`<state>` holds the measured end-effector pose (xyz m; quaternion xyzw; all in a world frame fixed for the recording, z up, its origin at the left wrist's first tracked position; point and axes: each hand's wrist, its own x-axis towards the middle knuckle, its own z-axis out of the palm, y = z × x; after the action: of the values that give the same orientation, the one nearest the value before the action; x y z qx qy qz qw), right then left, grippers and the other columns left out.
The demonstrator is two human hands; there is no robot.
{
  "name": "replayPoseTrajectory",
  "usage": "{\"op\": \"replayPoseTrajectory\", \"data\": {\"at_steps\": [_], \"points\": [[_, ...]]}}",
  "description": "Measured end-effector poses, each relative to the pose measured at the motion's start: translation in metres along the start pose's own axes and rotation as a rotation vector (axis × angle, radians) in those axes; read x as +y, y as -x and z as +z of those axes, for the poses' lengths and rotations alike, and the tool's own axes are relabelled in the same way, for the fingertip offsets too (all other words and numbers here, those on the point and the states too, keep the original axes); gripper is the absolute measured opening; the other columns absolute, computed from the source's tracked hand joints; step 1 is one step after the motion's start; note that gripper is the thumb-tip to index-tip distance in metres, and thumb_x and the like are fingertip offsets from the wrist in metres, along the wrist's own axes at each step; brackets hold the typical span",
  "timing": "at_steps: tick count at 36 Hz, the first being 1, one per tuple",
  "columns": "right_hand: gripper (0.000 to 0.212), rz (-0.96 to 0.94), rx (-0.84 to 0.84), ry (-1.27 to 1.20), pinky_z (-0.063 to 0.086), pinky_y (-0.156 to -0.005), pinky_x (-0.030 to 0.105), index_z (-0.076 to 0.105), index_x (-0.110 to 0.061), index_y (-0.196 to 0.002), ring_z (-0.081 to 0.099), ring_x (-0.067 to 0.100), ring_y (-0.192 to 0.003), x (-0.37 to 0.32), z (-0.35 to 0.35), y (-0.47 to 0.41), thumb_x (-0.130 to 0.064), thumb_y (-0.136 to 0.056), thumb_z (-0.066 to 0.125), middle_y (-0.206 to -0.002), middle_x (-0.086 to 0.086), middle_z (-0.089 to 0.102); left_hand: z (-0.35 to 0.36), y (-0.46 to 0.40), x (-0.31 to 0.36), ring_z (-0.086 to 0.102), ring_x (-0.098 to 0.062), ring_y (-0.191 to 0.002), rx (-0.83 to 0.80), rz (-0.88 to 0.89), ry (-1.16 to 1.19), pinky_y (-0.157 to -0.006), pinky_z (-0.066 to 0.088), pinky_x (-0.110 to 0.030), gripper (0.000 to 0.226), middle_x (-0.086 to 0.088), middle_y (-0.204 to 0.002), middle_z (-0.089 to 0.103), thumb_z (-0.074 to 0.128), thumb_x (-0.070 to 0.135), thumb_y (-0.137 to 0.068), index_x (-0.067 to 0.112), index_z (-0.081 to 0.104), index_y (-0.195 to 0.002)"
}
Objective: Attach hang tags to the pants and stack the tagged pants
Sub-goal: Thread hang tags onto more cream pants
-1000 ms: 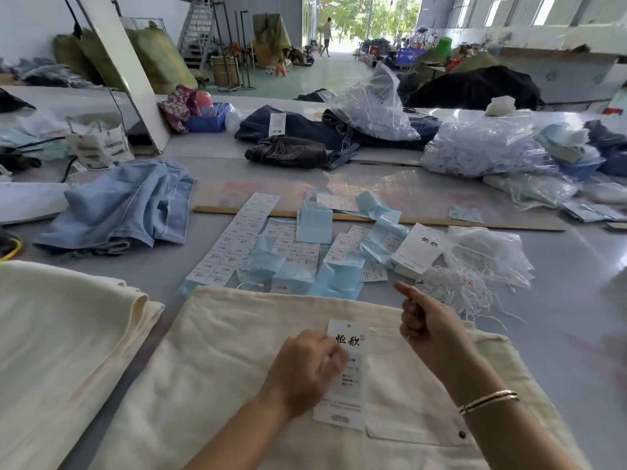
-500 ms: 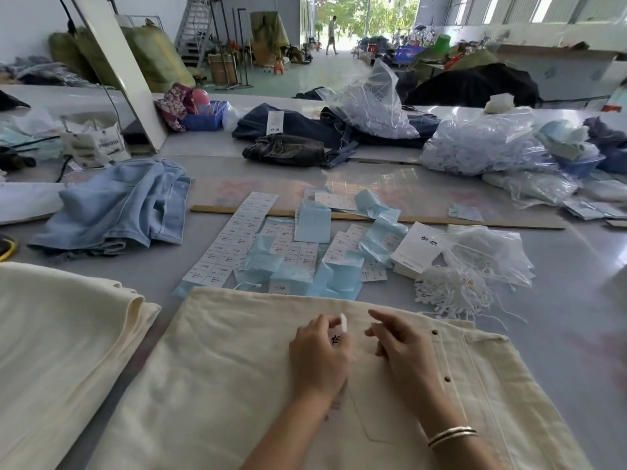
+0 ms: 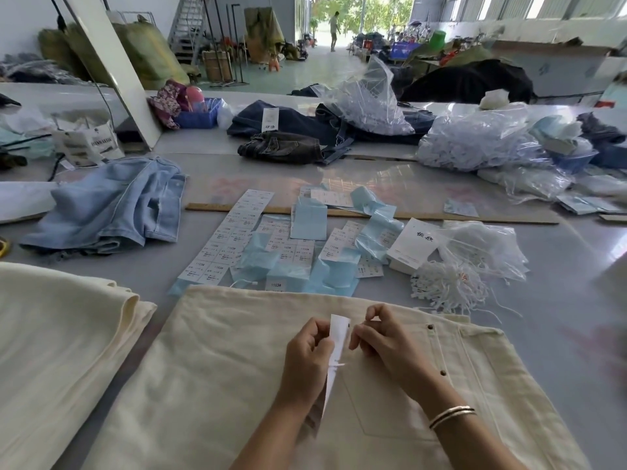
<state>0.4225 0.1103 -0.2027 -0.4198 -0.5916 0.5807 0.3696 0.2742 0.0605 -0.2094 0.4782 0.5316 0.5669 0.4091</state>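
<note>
Left hand (image 3: 307,354) pinching tag (image 3: 337,337); right hand (image 3: 380,337) pinching string, it seems. Best to hold tag still over pants (image 3: 217,374), pull string snug.

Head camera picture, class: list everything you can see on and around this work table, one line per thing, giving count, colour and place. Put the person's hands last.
Cream pants: one, cream, flat at the near edge under the hands.
Folded cream pants: a stack, count unclear, cream, near left.
Light jeans: one, pale blue, left middle.
Dark jeans: a heap, navy and charcoal, far middle.
Sticker sheets: several, white on pale blue backing, centre.
Tag strings: a bundle, white, right of centre.
Plastic bags: several, clear, far right.
Ruler: one, wooden, behind the stickers.
Hang tag: one, white, held between the hands.
Left hand: pinches the tag.
Right hand: fingertips pinched beside the tag; bracelet on the wrist.
</note>
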Motion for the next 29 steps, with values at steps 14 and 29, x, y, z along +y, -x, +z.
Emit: {"op": "replayPoseTrajectory", "data": {"at_steps": [14,29], "points": [[0.013,0.010,0.010,0.041,0.031,-0.047,0.017,0.041,-0.017,-0.092,0.036,0.008,-0.051,0.009,-0.001,-0.005,-0.010,-0.096,0.051,-0.064,-0.001,0.060,-0.006,-0.007,0.001,0.065,-0.009,-0.096,-0.123,-0.080,-0.038,-0.083,0.049,-0.017,0.022,0.007,-0.096,0.071,0.046,0.018,-0.098,0.027,0.066,-0.099],[0.012,0.073,-0.015,0.102,0.041,-0.056,0.019,0.046,-0.021,-0.102,0.049,0.011,-0.060,0.002,0.003,-0.003,-0.014,-0.095,0.053,-0.067,-0.001,0.064,0.001,-0.008,-0.005,0.067,-0.005,-0.074,-0.108,0.002,-0.248,-0.068,0.051,-0.020,0.009,0.008,-0.078,0.072,0.061,0.018,-0.091,0.023,0.066,-0.084]]}}
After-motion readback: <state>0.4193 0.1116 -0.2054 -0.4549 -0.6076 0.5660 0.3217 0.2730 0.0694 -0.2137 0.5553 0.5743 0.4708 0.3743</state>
